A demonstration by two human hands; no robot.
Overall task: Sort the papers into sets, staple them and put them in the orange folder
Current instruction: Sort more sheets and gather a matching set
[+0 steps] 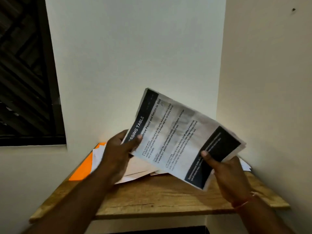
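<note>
Two hands hold a tilted sheaf of printed papers above a corner table.

The left hand (121, 149) grasps the stack of white printed sheets with dark header bands (182, 137) at its 9 o'clock end, thumb on top. The right hand (224, 171) pinches its 5 o'clock end, thumb pressed on the dark lower band. The flat orange folder (82, 168) lies on the pale wooden table (152, 200) at the table's 10 o'clock side, partly covered by loose white papers (135, 168) spread beneath the raised stack. A red thread bracelet (243, 202) circles the right wrist.
</note>
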